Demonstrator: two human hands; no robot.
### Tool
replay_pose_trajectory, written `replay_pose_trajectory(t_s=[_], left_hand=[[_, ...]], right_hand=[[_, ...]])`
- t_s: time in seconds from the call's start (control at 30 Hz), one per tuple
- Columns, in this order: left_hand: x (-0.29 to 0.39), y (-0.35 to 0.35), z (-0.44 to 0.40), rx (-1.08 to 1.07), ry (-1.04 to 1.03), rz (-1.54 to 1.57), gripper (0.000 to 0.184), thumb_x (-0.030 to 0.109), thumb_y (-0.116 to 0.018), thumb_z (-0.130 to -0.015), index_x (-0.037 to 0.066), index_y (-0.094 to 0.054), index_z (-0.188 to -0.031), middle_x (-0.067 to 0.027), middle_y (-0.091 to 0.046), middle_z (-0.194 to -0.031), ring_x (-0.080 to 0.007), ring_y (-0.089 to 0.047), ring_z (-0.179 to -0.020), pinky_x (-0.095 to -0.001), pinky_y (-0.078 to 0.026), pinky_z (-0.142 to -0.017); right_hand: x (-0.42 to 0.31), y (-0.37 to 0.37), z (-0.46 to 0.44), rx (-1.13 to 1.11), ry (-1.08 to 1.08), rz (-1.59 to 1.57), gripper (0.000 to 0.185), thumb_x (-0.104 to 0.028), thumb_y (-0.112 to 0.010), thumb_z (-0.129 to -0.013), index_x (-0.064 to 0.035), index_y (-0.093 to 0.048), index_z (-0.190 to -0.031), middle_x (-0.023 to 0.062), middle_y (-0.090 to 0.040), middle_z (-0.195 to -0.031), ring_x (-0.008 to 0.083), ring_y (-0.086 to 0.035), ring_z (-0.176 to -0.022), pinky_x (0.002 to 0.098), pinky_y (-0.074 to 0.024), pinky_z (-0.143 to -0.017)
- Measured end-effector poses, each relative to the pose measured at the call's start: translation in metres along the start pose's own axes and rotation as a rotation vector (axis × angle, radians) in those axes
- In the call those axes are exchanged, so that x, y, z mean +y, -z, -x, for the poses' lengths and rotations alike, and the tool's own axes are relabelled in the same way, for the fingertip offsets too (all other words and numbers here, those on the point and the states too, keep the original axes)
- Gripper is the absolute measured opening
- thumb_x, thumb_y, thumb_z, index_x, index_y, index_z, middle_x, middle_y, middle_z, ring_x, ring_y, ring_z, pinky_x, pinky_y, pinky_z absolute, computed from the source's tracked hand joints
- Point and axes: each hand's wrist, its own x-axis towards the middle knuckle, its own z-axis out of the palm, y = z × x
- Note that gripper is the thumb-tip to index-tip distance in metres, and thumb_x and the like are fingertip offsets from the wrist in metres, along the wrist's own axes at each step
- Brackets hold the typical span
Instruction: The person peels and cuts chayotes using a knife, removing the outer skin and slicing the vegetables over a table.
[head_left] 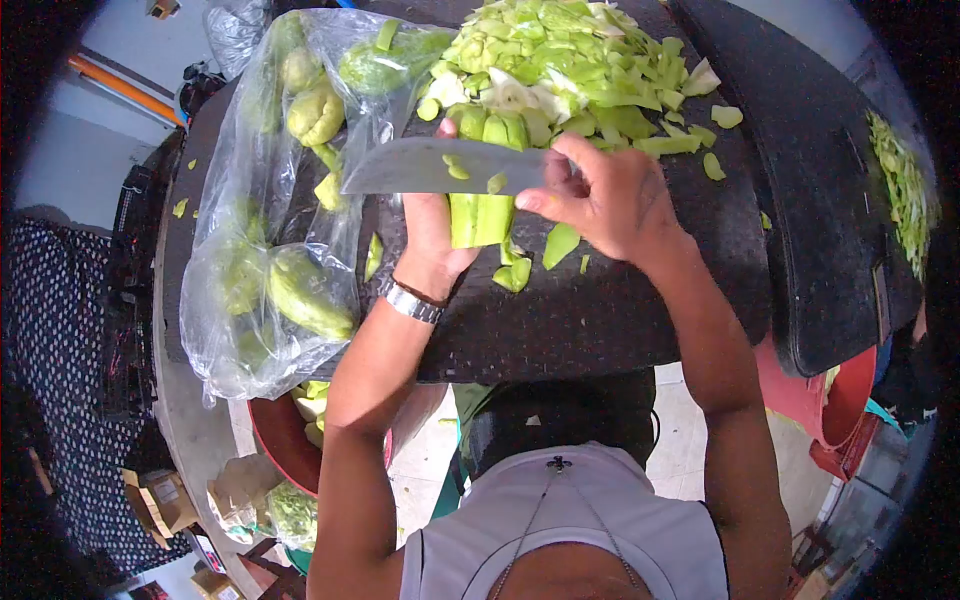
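From far off, I hold a green chayote [482,222] above the dark counter [600,330], with the left hand [430,230] in a curled grip around it. The right hand [612,198] has its grip closed on the end of a big knife [405,168]. Green bits [455,167] stick to the blade, which hides the chayote's middle. A pile of cut pieces [590,55] sits just beyond, and a clear plastic bag [215,345] lies to the left.

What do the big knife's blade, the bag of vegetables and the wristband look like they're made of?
Knife blade: most likely steel, smooth and dull grey, with green bits sticking to it.
Bag: thin clear plastic, going by its glossy creases and the vegetables showing through.
Wristband: probably metal, judging by its shiny silver links.
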Motion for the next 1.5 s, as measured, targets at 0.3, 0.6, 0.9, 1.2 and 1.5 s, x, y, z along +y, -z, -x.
replay_pose_trajectory(t_s=[0.3,0.6,0.9,1.2,1.5], left_hand=[[0.002,-0.001,-0.001,-0.004,0.009,0.018,0.043,0.044,-0.044,-0.106,0.012,-0.056,-0.132,-0.0127,-0.068,-0.120,-0.0322,-0.070,-0.103,-0.0518,-0.059,-0.085],[0.007,-0.001,-0.006,-0.040,0.044,0.036,0.039,0.037,-0.046,-0.105,0.007,-0.060,-0.125,-0.0150,-0.069,-0.116,-0.0334,-0.070,-0.097,-0.0504,-0.060,-0.076],[-0.002,-0.010,0.001,-0.050,-0.002,-0.038,0.046,0.042,-0.051,-0.103,0.004,-0.059,-0.127,-0.0158,-0.070,-0.115,-0.0314,-0.072,-0.095,-0.0502,-0.062,-0.076],[0.019,0.001,-0.008,-0.116,0.187,-0.048,0.065,0.057,-0.047,-0.103,0.000,-0.056,-0.134,-0.0219,-0.066,-0.126,-0.0383,-0.068,-0.107,-0.0545,-0.057,-0.092],[0.020,-0.023,0.012,-0.082,-0.133,0.227,0.070,0.062,-0.050,-0.099,0.006,-0.054,-0.140,-0.0167,-0.062,-0.135,-0.0354,-0.058,-0.126,-0.0519,-0.044,-0.110]], right_hand=[[0.030,0.006,-0.009,-0.032,-0.082,0.070,0.056,-0.064,-0.077,-0.079,-0.0105,-0.062,-0.077,0.0061,-0.063,-0.061,0.0283,-0.069,-0.062,0.0419,-0.0553,-0.063],[0.042,0.013,-0.014,-0.076,-0.137,0.115,0.061,-0.070,-0.070,-0.081,-0.0098,-0.065,-0.077,0.0102,-0.066,-0.065,0.0327,-0.068,-0.064,0.0463,-0.0545,-0.065],[0.040,0.014,-0.017,-0.032,-0.130,0.214,0.045,-0.053,-0.072,-0.089,-0.0076,-0.067,-0.088,0.0109,-0.064,-0.069,0.0321,-0.066,-0.066,0.0439,-0.0519,-0.066],[0.063,0.001,-0.020,0.064,-0.340,-0.162,0.061,-0.061,-0.053,-0.101,-0.0017,-0.069,-0.098,0.0043,-0.054,-0.060,0.0199,-0.055,-0.053,0.0377,-0.0490,-0.056],[-0.016,0.001,0.001,-0.564,-0.647,-1.064,0.047,-0.048,-0.067,-0.098,-0.0014,-0.065,-0.103,-0.0070,-0.038,-0.053,0.0048,-0.033,-0.038,0.0261,-0.0278,-0.037]])
